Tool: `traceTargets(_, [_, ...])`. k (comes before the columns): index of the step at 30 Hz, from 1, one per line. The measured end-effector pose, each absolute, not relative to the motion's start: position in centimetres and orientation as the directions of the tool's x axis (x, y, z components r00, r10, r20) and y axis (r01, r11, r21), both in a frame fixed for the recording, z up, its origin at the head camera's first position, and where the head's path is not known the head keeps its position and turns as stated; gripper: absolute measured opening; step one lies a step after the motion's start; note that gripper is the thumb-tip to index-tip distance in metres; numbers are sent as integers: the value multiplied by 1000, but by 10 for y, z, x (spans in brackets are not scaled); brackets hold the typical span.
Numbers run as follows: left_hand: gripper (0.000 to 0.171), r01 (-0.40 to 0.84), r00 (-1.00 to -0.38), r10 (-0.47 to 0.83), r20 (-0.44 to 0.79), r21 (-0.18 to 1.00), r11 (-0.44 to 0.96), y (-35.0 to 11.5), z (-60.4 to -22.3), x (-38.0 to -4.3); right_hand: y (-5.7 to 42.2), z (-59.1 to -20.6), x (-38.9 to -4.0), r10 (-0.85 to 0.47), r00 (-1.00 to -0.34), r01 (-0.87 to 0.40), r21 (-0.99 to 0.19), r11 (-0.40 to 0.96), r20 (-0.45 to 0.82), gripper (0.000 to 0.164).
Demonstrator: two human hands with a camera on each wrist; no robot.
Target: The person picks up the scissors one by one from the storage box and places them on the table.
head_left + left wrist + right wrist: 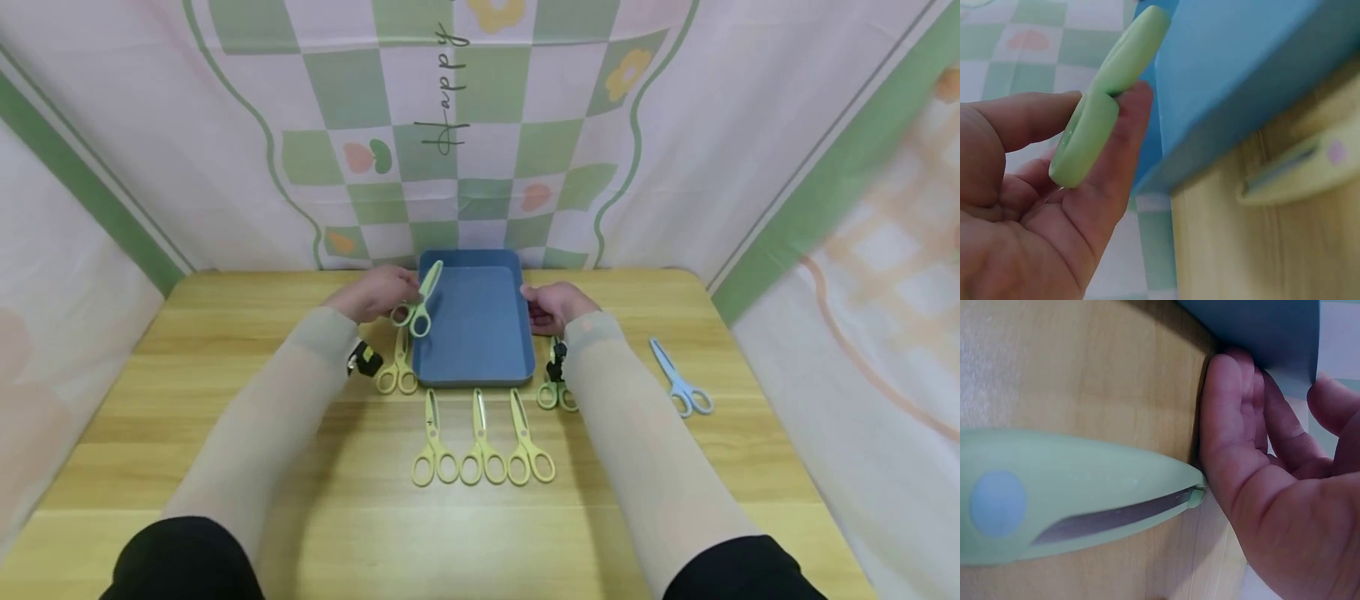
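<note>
My left hand (pixel 375 292) pinches a pair of light green scissors (pixel 431 282) between thumb and fingers, with the blade end pointing up over the left edge of a blue tray (pixel 476 333). The left wrist view shows its handle loops (pixel 1088 134) between thumb and fingers. On the tray's right side, my right hand (pixel 555 304) grips the wall, thumb at the rim and fingers against the outer side. A green pair of scissors (pixel 1085 487) lies by that hand, partly hidden by the wrist in the head view. Yellow scissors (pixel 397 371) lie below my left hand.
In front of the tray, three yellow scissors lie in a row: left pair (pixel 433 442), middle pair (pixel 482 442), right pair (pixel 527 437). Blue scissors (pixel 678 379) lie farther right on the wooden table (pixel 300 533). A checkered cloth (pixel 491 83) hangs behind.
</note>
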State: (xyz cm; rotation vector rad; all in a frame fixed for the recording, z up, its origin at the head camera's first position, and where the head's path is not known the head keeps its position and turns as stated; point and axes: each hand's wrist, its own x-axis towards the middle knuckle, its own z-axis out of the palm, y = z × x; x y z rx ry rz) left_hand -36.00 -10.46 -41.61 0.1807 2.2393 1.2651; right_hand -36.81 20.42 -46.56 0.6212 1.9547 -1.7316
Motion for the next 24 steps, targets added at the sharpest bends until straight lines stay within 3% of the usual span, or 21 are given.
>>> traceTargets(4, [19, -197, -829, 383, -407, 853, 483, -132, -425, -356, 203, -466, -368, 35, -794, 607, -787, 112, -607, 33])
traceTargets(10, [19, -239, -852, 322, -414, 853, 465, -162, -439, -353, 204, -466, -368, 33, -793, 608, -788, 93, -608, 32])
traceTargets(18, [20, -292, -839, 271, -472, 811, 507, -183, -444, -344, 204, -467, -368, 26, -795, 605, -791, 88, -605, 32])
traceTargets(24, [18, -236, -839, 244, -487, 730, 642, -198, -447, -332, 205, -465, -366, 24, -800, 599, -795, 91, -600, 32])
